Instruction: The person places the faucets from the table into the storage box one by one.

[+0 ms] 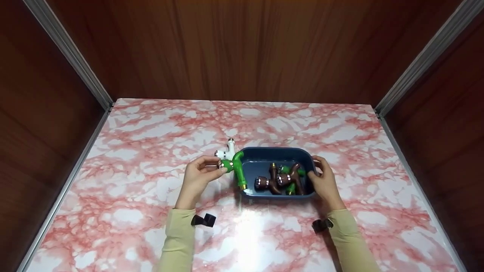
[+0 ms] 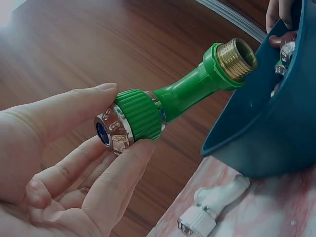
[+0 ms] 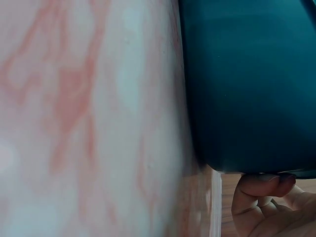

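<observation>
Between thumb and fingers, my left hand (image 1: 199, 177) pinches the ribbed knob of a green tap (image 2: 187, 91) with a brass threaded end. In the head view this tap is above the left rim of a dark blue bin (image 1: 278, 149). My right hand (image 1: 323, 180) grips the bin's right wall, thumb at the rim; the right wrist view shows its curled fingers (image 3: 254, 185) against the outside. Inside the bin lie a brown tap (image 1: 274, 179), a second brown tap (image 1: 297, 177) and a partly covered green tap (image 1: 290, 189).
A white tap (image 1: 230, 150) lies on the marbled red-and-white table (image 1: 151, 132), just left of the bin. Wood-grain panels (image 1: 242, 49) enclose the table at the back and both sides. Each wrist wears a black mount (image 1: 204, 220).
</observation>
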Motion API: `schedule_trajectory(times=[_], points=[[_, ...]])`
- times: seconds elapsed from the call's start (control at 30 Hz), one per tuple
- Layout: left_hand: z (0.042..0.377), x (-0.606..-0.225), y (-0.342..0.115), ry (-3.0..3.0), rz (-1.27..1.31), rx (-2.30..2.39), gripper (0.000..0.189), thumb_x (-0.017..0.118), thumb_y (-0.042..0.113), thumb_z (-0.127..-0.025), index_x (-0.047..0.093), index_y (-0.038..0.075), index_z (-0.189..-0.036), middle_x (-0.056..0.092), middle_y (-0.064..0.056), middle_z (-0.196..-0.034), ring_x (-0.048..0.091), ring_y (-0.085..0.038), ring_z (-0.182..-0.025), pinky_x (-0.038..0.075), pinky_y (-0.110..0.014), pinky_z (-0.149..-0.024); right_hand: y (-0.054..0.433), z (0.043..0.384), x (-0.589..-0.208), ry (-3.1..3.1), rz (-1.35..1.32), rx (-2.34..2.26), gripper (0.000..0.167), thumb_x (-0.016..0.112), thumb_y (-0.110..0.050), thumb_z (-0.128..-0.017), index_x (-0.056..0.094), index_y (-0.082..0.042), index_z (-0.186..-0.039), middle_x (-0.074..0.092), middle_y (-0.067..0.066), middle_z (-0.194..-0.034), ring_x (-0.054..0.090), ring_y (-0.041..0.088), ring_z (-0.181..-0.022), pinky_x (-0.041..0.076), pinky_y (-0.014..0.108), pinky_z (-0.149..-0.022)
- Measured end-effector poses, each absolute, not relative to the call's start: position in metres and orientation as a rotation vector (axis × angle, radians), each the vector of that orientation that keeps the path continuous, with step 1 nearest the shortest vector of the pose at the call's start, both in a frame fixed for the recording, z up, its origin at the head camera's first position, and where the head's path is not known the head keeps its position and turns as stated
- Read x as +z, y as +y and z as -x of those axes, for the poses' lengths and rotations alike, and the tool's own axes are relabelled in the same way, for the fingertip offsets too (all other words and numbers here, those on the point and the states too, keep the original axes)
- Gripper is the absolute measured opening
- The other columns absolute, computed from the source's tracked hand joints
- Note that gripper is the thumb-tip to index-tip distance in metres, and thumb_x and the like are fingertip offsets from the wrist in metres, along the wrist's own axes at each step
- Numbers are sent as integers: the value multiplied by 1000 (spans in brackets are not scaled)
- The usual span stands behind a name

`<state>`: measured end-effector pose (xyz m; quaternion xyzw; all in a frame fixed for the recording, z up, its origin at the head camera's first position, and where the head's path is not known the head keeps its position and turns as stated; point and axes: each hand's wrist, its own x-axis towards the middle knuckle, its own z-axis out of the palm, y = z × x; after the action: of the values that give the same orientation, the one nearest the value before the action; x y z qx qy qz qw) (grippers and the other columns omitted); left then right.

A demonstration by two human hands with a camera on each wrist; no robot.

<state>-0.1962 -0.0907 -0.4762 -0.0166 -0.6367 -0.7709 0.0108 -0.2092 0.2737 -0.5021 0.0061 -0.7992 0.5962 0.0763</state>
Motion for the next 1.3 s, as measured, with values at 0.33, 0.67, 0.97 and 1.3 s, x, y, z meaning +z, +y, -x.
schedule_trajectory(times=[0.33, 0.67, 0.97, 1.3], points=[[200, -472, -74, -2066, 108, -2362, 37, 84, 5, -72, 68, -2, -105, 65, -16, -102, 64, -30, -91, 56, -33, -70, 272, 206, -497, -2405, 2, 1810, 49, 48, 16, -85, 44, 8, -133, 51, 33, -124, 54, 47, -97, 43, 20, -65], [201, -460, -52, -2120, 257, -2403, 40, 80, 4, -77, 63, -6, -111, 62, -18, -106, 62, -32, -96, 55, -36, -79, 276, 211, -504, -2386, -10, 1840, 49, 49, 16, -85, 45, 7, -132, 50, 33, -123, 54, 47, -99, 45, 18, -66], [205, -474, -27, -2097, 301, -2472, 40, 82, 2, -74, 65, -4, -109, 64, -15, -103, 64, -28, -93, 56, -38, -80, 274, 207, -498, -2384, -6, 1834, 48, 48, 17, -84, 44, 9, -132, 49, 34, -123, 53, 47, -101, 44, 18, -67], [212, -484, -10, -2039, 260, -2536, 38, 81, -1, -73, 65, -4, -107, 64, -15, -101, 64, -27, -91, 56, -37, -80, 273, 207, -498, -2389, -23, 1824, 48, 48, 17, -84, 44, 9, -131, 50, 33, -124, 53, 48, -99, 42, 20, -66]])
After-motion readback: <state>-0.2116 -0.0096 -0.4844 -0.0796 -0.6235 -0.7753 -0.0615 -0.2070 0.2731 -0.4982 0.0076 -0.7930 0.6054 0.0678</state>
